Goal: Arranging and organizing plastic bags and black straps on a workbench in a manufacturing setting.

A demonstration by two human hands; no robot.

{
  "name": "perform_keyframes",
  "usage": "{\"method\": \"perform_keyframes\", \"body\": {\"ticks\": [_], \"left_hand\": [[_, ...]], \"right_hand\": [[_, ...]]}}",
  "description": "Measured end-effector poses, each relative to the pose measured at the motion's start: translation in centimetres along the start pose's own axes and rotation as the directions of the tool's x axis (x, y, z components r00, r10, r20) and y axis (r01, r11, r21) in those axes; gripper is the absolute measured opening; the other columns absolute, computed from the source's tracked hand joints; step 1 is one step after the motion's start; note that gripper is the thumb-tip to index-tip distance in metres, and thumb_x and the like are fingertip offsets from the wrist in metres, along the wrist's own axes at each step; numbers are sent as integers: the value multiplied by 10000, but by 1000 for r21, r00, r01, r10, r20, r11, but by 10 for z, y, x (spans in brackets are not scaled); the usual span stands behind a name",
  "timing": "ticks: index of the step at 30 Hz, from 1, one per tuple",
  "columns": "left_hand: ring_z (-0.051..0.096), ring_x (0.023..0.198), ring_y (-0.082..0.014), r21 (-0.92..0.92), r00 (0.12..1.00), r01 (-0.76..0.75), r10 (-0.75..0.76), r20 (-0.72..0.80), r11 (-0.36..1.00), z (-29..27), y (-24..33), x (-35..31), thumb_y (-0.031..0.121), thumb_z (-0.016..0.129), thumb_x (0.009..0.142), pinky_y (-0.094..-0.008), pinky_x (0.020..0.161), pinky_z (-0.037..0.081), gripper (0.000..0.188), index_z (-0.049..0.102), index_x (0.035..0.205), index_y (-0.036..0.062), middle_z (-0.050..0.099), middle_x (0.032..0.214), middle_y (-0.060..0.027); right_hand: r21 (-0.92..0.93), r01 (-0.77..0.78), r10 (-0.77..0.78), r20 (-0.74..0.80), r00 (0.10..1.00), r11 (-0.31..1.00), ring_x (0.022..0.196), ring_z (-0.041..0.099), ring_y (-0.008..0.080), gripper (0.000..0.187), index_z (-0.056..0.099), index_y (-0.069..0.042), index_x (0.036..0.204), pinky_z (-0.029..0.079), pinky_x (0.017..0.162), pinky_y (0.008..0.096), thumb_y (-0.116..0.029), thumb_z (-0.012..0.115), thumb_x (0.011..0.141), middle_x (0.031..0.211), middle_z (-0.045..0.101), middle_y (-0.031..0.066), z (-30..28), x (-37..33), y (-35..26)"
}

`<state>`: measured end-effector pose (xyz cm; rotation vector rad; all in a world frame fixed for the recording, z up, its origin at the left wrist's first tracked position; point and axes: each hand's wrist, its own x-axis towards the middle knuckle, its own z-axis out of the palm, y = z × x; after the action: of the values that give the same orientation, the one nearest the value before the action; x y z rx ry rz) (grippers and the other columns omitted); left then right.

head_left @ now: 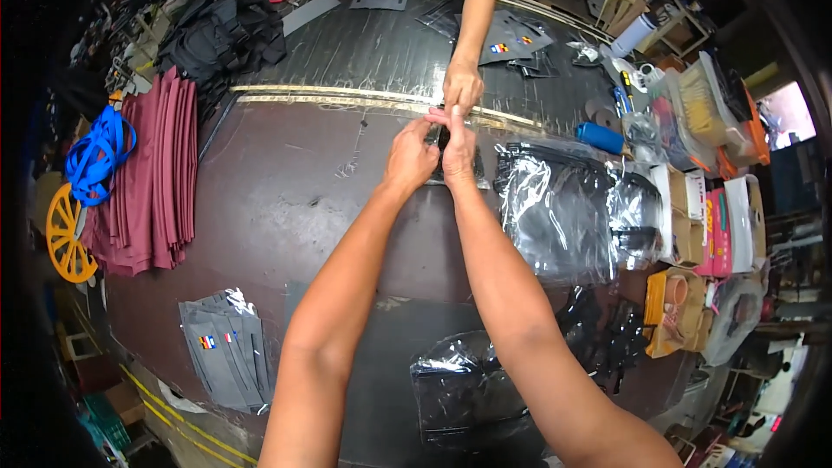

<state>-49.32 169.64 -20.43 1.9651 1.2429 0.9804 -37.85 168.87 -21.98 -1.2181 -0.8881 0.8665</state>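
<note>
Both my hands meet over the middle of the table, with a small black piece [445, 136] between them, mostly hidden by my fingers. My left hand [411, 154] is closed, its fingertips bent in toward the piece. My right hand [460, 154] closes on it from the other side, thumb and fingers pointing away from me. Shiny dark plastic [472, 175] shows under my right hand. Just beyond my fingertips, a co-worker's hand [464, 85] reaches down from the far side and seems to touch the same spot; the contact itself is hidden.
Folded maroon fabric [156, 173] and blue strap [97, 156] lie left. Grey panels [227, 351] are stacked near left. Clear-plastic pouches [555, 208] lie right, with more [459, 381] under my right forearm. Measuring tapes [347, 97] cross the table; boxes [685, 208] line its right edge.
</note>
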Motion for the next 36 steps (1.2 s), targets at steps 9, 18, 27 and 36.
{"method": "perform_keyframes", "body": {"ticks": [9, 18, 27, 36], "left_hand": [[685, 878, -218, -202, 984, 163, -174, -36, 966, -36, 38, -155, -21, 684, 906, -317, 832, 584, 414, 660, 1319, -27, 664, 1303, -155], [645, 1091, -198, -174, 642, 760, -765, 49, 626, -64, 100, -473, 74, 727, 987, -322, 889, 592, 519, 531, 1452, -46, 651, 1341, -168], [670, 1095, -262, 29, 616, 787, -788, 22, 616, -15, 142, -526, 308, 898, 837, -398, 959, 560, 815, 529, 1451, -81, 687, 1206, -159], [710, 959, -276, 69, 532, 846, -845, -44, 529, -36, 106, -495, 338, 928, 773, -414, 864, 581, 676, 671, 1283, -24, 731, 1091, -151]], "right_hand": [[-98, -48, 43, -54, 998, 994, 1270, 630, 270, 713, 794, 47, 1135, 400, 1149, 370, -565, 429, 1120, 1290, 752, 171, -7, -31, -37], [-474, 29, 92, 230, 969, 880, 1001, 703, 201, 174, 750, 49, 1049, 542, 915, 327, -97, 656, 1051, 1089, 742, 133, -190, -338, -103], [-884, -165, 363, 6, 932, 438, 1438, 428, 454, 744, 453, 18, 1533, 372, 1186, 538, -198, 764, 893, 1606, 424, 259, -294, -537, -109], [-806, -139, 382, 114, 917, 575, 1453, 411, 446, 661, 579, -71, 1453, 376, 1152, 593, -265, 799, 861, 1614, 415, 244, -283, -515, -95]]}}
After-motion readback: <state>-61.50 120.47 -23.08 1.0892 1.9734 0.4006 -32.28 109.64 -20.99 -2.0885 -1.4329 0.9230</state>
